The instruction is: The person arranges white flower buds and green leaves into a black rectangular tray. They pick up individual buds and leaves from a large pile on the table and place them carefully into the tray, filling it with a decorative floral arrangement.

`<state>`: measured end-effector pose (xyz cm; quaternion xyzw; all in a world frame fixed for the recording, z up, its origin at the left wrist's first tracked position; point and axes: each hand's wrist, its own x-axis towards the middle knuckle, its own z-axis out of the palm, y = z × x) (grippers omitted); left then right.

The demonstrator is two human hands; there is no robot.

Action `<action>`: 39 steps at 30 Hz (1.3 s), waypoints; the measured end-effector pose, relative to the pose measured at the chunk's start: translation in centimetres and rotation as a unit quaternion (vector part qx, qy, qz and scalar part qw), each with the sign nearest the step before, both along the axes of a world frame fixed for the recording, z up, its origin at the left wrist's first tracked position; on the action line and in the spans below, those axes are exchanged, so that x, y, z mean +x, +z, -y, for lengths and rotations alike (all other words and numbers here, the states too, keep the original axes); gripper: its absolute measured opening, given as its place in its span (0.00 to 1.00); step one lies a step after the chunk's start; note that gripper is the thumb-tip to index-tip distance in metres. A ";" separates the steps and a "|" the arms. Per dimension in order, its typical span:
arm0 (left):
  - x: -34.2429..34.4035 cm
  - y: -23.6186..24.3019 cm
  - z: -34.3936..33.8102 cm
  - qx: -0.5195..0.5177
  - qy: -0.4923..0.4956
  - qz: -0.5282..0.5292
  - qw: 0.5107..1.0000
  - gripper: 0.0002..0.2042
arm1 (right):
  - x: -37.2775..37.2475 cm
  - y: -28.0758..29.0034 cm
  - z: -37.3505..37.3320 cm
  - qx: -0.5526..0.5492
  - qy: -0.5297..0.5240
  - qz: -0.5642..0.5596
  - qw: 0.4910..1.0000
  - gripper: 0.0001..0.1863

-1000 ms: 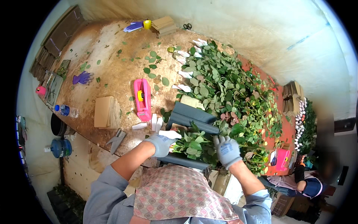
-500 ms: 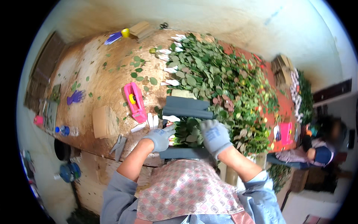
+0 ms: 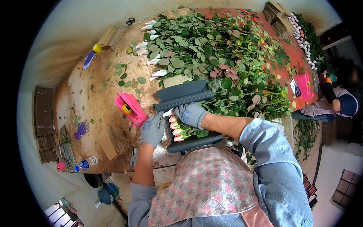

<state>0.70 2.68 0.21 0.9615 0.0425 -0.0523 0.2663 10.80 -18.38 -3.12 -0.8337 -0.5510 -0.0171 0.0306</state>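
My right hand [image 3: 192,115], in a grey glove, reaches across a dark padded trough [image 3: 183,100]. Its fingers curl round the base of a white-wrapped rose bud [image 3: 168,112]. Pink rose heads [image 3: 177,132] with green leaves lie in a row inside the trough, below that hand. At the trough's left end is my left hand [image 3: 152,130], also gloved in grey, its fingers drawn together beside the wrapped bud. Whatever those fingers may hold is hidden. A pink tape dispenser [image 3: 131,109] with a yellow core stands just beyond the left hand.
Leafy rose stems [image 3: 211,49] with white-wrapped heads cover the table's far side. Cardboard pieces [image 3: 113,142], a purple glove [image 3: 81,129] and a water bottle [image 3: 89,162] lie left. Another person [image 3: 336,100] works at far right near a second pink dispenser [image 3: 304,86].
My right hand has moved left from over the leaves to the wrapped bud. My left hand has left the rose heads and shifted toward the tape dispenser. The view has turned.
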 end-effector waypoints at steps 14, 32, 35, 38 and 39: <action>-0.3 -0.2 -2.1 0.232 0.010 0.003 0.973 0.06 | 0.5 2.2 0.3 -0.020 0.015 -0.001 1.000 0.12; -25.6 0.7 -5.8 0.130 0.091 -0.318 0.935 0.21 | -3.5 11.0 0.7 -0.101 -0.124 -0.112 0.981 0.14; -15.3 1.3 -2.1 0.032 0.180 -0.083 0.980 0.18 | -4.1 11.3 1.2 -0.088 -0.146 -0.127 0.977 0.09; -7.8 -1.6 -0.1 0.087 0.233 0.009 0.969 0.19 | -4.7 11.3 1.8 -0.072 -0.161 -0.138 0.975 0.11; -5.6 -2.5 0.0 0.099 0.231 -0.037 0.967 0.19 | -4.7 11.2 2.3 -0.061 -0.166 -0.136 0.975 0.11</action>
